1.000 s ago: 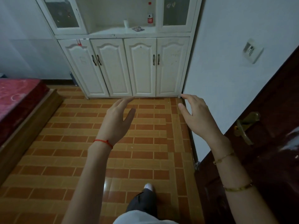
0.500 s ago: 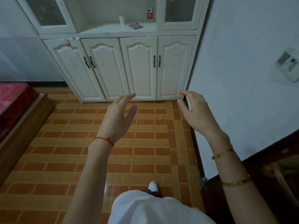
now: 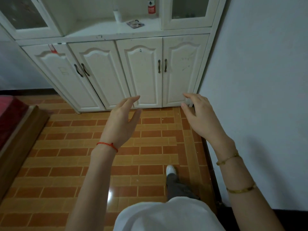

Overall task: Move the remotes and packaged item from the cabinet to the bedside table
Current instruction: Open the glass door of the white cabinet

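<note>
Both hands are held out in front of the white cabinet (image 3: 116, 74), fingers spread, holding nothing. The left hand (image 3: 120, 124) is at 12 o'clock, the right hand (image 3: 199, 117) at 2 o'clock. Up at 12 o'clock, a flat packaged item (image 3: 135, 23) lies on the cabinet's open shelf beside a small white bottle (image 3: 117, 13) and a red-labelled bottle (image 3: 151, 7).

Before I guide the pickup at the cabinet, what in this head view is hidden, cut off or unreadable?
- Remotes: none identifiable; lower cabinet doors are shut, contents hidden.
- Flat packet on the open shelf: print too small.
- Red-labelled bottle: top cut off by frame edge.
- Glass doors: contents dim, unclear.
- Bedside table: out of frame.
</note>
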Demonstrator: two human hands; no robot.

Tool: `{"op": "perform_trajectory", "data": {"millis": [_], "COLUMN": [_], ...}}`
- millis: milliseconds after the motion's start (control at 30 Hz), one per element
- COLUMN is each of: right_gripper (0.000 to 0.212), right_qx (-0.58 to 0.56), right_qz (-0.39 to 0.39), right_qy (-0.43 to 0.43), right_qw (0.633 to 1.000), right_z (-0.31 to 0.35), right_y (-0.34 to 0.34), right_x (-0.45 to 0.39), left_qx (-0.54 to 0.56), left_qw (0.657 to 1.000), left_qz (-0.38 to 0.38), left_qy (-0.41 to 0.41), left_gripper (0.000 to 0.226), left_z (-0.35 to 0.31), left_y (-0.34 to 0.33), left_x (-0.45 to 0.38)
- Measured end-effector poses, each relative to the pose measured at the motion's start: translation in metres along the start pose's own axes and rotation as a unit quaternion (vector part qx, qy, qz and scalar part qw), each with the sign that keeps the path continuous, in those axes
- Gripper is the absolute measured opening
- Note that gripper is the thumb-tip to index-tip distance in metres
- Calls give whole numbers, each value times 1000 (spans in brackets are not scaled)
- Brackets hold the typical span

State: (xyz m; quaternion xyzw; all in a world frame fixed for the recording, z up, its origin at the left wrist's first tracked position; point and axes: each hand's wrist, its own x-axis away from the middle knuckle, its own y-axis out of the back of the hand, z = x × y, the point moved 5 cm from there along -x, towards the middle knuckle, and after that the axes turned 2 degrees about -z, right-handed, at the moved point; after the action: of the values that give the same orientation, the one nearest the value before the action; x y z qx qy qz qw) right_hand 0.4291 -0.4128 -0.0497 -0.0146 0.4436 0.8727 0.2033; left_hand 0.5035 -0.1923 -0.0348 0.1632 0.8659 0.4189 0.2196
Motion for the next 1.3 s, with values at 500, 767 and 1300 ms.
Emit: {"op": "perform_trajectory", "data": {"millis": [500, 767, 1300], "right_gripper": [46, 46, 46], "right_qx": [-19, -18, -19], "right_qz": [1, 15, -24], "right_qy": [29, 46, -12], "right_qw": [999, 999, 999], "right_z": [-43, -49, -39], "right_y": [-20, -39, -102], "right_x": [-281, -392, -577], "left_qx": [-17, -12, 0], "left_qw": [999, 998, 999], "left_qz": [-25, -43, 0], "left_qy": [21, 39, -54], "left_gripper": [44, 44, 43], "left_z": [38, 68, 162], "left_y": [-35, -43, -53], "left_x": [-269, -369, -584]}}
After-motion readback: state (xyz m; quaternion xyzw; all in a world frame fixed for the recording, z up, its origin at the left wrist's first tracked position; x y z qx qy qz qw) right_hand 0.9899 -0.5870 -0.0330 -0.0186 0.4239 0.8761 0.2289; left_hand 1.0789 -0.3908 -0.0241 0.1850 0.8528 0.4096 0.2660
